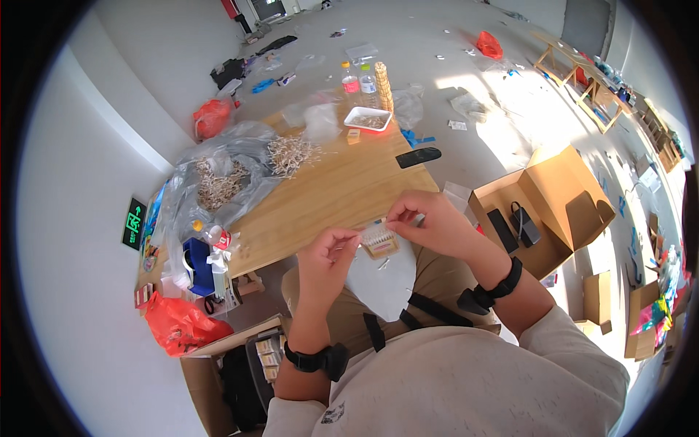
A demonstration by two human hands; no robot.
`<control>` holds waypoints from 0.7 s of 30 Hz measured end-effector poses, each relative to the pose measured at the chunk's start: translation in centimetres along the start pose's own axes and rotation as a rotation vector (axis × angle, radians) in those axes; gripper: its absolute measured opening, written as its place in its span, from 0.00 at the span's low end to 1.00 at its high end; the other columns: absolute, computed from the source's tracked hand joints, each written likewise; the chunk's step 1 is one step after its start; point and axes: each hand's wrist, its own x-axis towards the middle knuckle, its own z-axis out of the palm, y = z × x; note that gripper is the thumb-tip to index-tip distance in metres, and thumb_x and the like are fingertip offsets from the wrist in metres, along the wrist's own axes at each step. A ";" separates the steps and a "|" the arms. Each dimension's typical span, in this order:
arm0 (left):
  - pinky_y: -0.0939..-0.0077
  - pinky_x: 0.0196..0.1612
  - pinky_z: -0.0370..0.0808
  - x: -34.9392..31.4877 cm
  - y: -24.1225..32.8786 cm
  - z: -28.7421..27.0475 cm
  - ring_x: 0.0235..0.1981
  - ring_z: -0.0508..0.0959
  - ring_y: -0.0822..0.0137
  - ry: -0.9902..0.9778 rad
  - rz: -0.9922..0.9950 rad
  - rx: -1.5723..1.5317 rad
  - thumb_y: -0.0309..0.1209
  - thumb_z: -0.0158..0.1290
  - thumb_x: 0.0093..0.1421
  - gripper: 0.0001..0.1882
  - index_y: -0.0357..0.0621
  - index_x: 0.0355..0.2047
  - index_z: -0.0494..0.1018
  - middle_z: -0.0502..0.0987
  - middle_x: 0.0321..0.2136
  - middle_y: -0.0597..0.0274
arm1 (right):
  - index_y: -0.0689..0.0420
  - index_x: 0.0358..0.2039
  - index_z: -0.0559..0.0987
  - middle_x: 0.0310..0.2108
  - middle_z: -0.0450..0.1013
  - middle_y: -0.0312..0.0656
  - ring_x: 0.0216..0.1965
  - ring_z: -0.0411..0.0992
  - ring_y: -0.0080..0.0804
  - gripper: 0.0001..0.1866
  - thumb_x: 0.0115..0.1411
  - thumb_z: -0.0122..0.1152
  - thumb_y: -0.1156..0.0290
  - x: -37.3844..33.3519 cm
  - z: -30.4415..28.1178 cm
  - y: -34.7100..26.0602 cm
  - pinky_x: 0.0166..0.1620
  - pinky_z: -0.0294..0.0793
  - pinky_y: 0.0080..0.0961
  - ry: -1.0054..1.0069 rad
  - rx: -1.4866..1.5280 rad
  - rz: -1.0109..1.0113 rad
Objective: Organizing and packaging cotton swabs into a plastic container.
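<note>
- Bright daylight is flooding in; hard sun is bleaching the floor [502,135] nearly white beyond the right edge of the worktop [320,200].
- A dark shadow is falling on the open cardboard box [561,171].
- Shade is lying beneath the worktop's near edge.
- Fisheye distortion is curving the wall [65,189]; black is ringing the view.
- Fine detail around the fingers [411,207] is looking soft.

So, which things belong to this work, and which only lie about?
Likely in the work:
small swab pack, between left hand and right hand
loose swab pile

Seemingly just lying about:
pink-labelled bottle
black oblong object
red bag on far floor
</note>
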 end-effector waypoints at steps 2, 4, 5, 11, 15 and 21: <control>0.79 0.44 0.82 -0.4 0.3 0.0 0.43 0.85 0.73 0.001 0.091 -0.005 0.22 0.60 0.67 0.05 0.33 0.41 0.80 0.86 0.42 0.55 | 0.59 0.35 0.83 0.31 0.79 0.37 0.33 0.78 0.26 0.05 0.61 0.71 0.74 -0.3 0.1 -0.1 0.39 0.77 0.25 0.030 0.008 -0.046; 0.79 0.45 0.82 -0.7 0.7 0.0 0.43 0.85 0.72 0.004 0.115 -0.008 0.22 0.61 0.66 0.05 0.33 0.41 0.80 0.86 0.42 0.54 | 0.59 0.34 0.83 0.31 0.79 0.37 0.32 0.78 0.26 0.05 0.60 0.72 0.74 -0.7 -0.1 -1.1 0.38 0.77 0.25 0.033 -0.004 -0.045; 0.78 0.45 0.82 -0.9 0.9 0.0 0.44 0.86 0.71 0.007 0.136 -0.016 0.21 0.61 0.66 0.05 0.33 0.41 0.80 0.87 0.42 0.53 | 0.59 0.34 0.82 0.30 0.79 0.37 0.32 0.78 0.26 0.05 0.60 0.72 0.74 -0.8 -0.2 -1.6 0.37 0.76 0.25 0.034 -0.019 -0.040; 0.73 0.55 0.79 -2.1 2.4 -0.9 0.52 0.83 0.64 -0.033 0.076 0.119 0.17 0.57 0.67 0.04 0.32 0.42 0.77 0.84 0.47 0.48 | 0.59 0.34 0.82 0.31 0.78 0.38 0.32 0.78 0.27 0.05 0.60 0.72 0.76 -1.4 0.0 -2.8 0.36 0.76 0.26 0.029 -0.062 -0.166; 0.72 0.55 0.80 -2.3 2.9 -0.6 0.52 0.83 0.63 -0.003 0.168 0.073 0.17 0.58 0.66 0.05 0.33 0.42 0.76 0.83 0.48 0.47 | 0.58 0.34 0.82 0.31 0.78 0.37 0.33 0.78 0.28 0.05 0.60 0.71 0.76 -1.5 0.9 -3.6 0.36 0.76 0.27 0.023 -0.031 -0.134; 0.71 0.54 0.81 -2.3 2.2 -1.3 0.51 0.83 0.62 -0.014 0.242 0.146 0.16 0.60 0.63 0.05 0.35 0.39 0.78 0.82 0.50 0.47 | 0.57 0.35 0.81 0.32 0.77 0.38 0.34 0.78 0.32 0.06 0.59 0.71 0.76 -1.0 2.0 -3.8 0.37 0.77 0.30 -0.001 -0.084 -0.221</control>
